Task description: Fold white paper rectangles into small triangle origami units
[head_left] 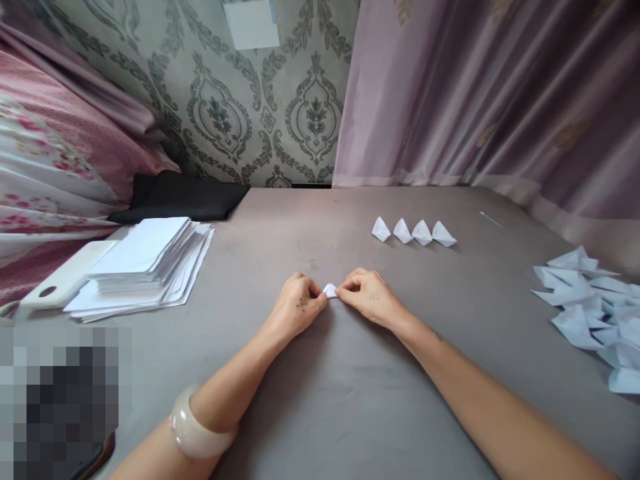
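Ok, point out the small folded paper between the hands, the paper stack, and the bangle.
Folded paper [330, 291]: head view, on the middle of its white face.
Paper stack [141, 250]: head view, on its top sheet.
Bangle [197, 430]: head view, on its outer surface.

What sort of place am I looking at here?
Probably a room in someone's home, though only part shows: patterned wallpaper, a pinkish-purple curtain and floral fabric give it a domestic look.

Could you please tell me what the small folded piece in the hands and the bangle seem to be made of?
The small folded piece: probably paper, matte white, with crisp, straight edges.
The bangle: milky and glossy, with bright highlights along its smooth curve; stone, resin or plastic are all possible.
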Demonstrator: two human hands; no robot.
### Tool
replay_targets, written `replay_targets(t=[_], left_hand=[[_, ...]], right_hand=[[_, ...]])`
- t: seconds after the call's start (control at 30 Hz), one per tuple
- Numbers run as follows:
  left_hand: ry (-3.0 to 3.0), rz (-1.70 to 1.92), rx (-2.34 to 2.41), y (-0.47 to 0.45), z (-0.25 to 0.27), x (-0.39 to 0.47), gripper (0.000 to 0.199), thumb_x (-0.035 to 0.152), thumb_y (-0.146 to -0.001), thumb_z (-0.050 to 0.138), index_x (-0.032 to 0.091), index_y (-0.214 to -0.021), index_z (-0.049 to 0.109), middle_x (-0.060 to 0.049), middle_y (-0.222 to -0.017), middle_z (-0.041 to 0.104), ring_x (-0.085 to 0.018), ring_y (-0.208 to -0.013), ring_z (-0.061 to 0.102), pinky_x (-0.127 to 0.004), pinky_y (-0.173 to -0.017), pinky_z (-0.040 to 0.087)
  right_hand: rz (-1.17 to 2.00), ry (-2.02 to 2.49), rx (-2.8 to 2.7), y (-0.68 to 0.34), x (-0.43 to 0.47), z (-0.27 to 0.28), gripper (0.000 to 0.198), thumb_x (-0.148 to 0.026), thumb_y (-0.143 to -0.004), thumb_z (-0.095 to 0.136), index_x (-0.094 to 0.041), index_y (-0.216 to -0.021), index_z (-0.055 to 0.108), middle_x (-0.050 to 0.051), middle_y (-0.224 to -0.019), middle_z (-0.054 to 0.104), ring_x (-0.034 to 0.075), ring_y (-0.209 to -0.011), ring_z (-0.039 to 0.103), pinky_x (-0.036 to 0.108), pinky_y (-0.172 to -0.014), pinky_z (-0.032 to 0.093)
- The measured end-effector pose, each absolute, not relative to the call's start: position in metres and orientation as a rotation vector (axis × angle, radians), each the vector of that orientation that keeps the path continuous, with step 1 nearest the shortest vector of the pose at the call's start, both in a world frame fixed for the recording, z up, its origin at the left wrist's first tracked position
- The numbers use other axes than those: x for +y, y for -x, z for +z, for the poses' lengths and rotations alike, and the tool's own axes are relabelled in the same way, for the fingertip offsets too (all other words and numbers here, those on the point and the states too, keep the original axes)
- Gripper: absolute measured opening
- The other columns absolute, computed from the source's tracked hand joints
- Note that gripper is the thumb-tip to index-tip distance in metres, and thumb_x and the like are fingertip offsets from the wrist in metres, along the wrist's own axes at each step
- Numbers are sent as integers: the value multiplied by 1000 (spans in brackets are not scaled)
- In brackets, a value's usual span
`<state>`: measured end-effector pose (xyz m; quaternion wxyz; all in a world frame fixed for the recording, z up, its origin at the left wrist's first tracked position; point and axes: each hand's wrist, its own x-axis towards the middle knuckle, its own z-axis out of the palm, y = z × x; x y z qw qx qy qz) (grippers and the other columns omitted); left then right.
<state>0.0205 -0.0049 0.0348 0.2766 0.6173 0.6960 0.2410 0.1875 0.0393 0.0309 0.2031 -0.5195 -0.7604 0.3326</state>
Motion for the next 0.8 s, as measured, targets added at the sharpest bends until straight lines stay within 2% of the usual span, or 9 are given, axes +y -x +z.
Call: replay_targets(t=[0.13, 0.3, 0.43, 0.53, 0.67, 0.8], left_hand=[[-1674, 682, 1864, -19, 34, -4, 8, 22, -74, 59, 15, -78, 58, -3, -81, 57, -14, -69, 52, -25, -65, 41], [-1736, 791, 1695, -17, 28, -7, 17, 14, -78, 52, 19, -93, 58, 2, -76, 59, -10, -59, 48, -22, -59, 38], [-1943, 761, 1681, -16, 23, -11, 24, 15, -85, 46, 23, -93, 67, -1, -90, 65, -13, -70, 57, -24, -66, 41], [-2093, 672, 1685, -16, 24, -14, 29, 17, -89, 42, 25, -96, 69, -3, -98, 65, -15, -81, 61, -24, -71, 43], [-2295, 475, 1685, -17, 31, -19, 33, 16, -92, 36, 23, -107, 65, -4, -101, 63, -17, -90, 61, -24, -73, 45], [-2483, 300, 1685, -19, 36, -22, 35, 15, -93, 34, 21, -115, 60, -6, -102, 61, -18, -93, 59, -26, -76, 47]], right_hand=[[877, 1519, -2139, -186, 38, 32, 20, -37, -74, 59, -21, -70, 69, 2, -88, 65, 16, -76, 59, 26, -66, 42], [844, 1536, -2145, -188, 41, 32, 20, -39, -72, 63, -20, -68, 65, 1, -80, 64, 14, -68, 56, 25, -63, 39], [859, 1442, -2138, -193, 42, 27, 16, -37, -73, 64, -21, -73, 67, 1, -79, 65, 13, -67, 56, 25, -64, 41], [870, 1310, -2080, -200, 39, 23, 17, -29, -80, 56, -22, -88, 69, 1, -87, 67, 12, -67, 58, 25, -66, 44], [599, 1052, -2282, -208, 30, 25, 31, -12, -82, 45, -23, -97, 69, 2, -93, 65, 11, -71, 58, 24, -67, 43], [256, 890, -2597, -211, 22, 32, 32, -12, -86, 43, -22, -104, 68, 4, -89, 62, 14, -75, 55, 25, -67, 41]])
